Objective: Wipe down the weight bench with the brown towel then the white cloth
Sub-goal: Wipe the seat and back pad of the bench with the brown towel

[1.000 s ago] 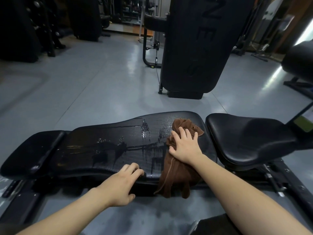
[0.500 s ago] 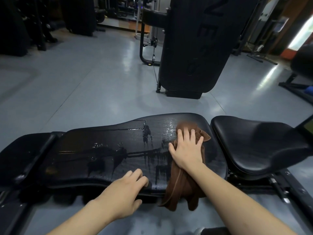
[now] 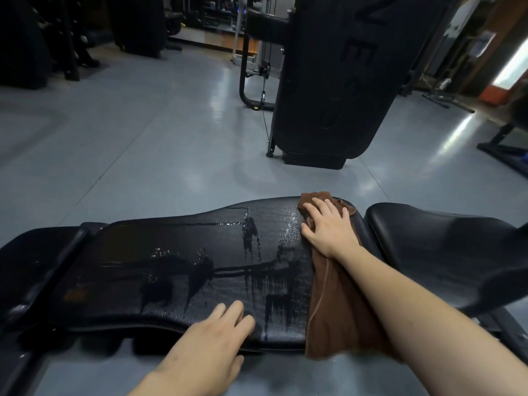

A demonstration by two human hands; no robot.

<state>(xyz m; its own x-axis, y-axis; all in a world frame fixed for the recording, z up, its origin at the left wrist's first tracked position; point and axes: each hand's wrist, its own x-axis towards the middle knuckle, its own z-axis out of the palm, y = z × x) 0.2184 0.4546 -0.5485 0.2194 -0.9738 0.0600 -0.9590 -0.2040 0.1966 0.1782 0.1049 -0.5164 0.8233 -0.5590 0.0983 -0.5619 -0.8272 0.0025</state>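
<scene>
The black weight bench (image 3: 177, 258) lies flat across the view, its long pad streaked with wet runs and drips. A brown towel (image 3: 334, 304) is draped over the pad's right end, from the far edge down past the near edge. My right hand (image 3: 327, 227) presses flat on the towel at the far edge, fingers spread and straight. My left hand (image 3: 211, 338) rests on the pad's near edge, fingers loosely extended, holding nothing. No white cloth is in view.
The bench's separate black seat pad (image 3: 434, 247) sits to the right, a headrest section (image 3: 40, 252) to the left. A tall black gym machine (image 3: 331, 81) stands on the grey floor behind the bench. Racks and other equipment line the far left and right.
My right hand has slid the brown towel from the middle of the pad toward its far edge. My left hand stays on the near edge.
</scene>
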